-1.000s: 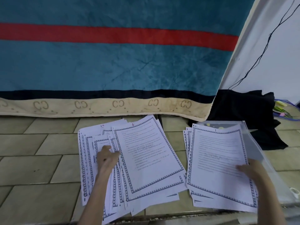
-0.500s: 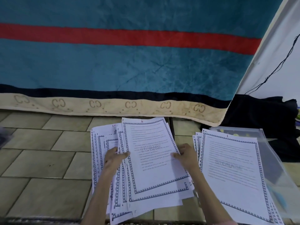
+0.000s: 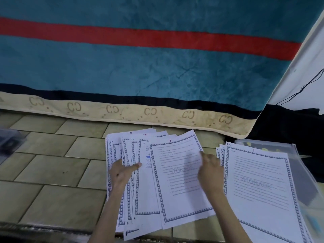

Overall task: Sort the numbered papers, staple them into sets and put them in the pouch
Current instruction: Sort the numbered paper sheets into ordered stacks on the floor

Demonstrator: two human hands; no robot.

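Note:
A fanned pile of white numbered papers with blue patterned borders point(image 3: 150, 186) lies on the tiled floor. Its top sheet, marked 6 point(image 3: 177, 181), sits askew to the right. My left hand point(image 3: 122, 171) presses on the left sheets of the fan, thumb stretched toward the top sheet. My right hand point(image 3: 209, 170) is at the right edge of sheet 6, fingers curled at that edge; the hand is blurred. To the right lies a second stack of papers point(image 3: 259, 190), its top sheet marked 1. A clear plastic pouch point(image 3: 298, 174) lies partly under that stack.
A teal blanket with a red stripe and beige hem point(image 3: 140, 67) hangs behind the papers. Black cloth point(image 3: 287, 127) lies at the back right. A blurred dark object point(image 3: 8, 142) is at the left edge. Beige floor tiles point(image 3: 52, 172) spread left of the papers.
My right hand left the right stack and came to the right edge of sheet 6. That sheet has shifted right, uncovering more of the sheets beneath. My left hand stays on the fan.

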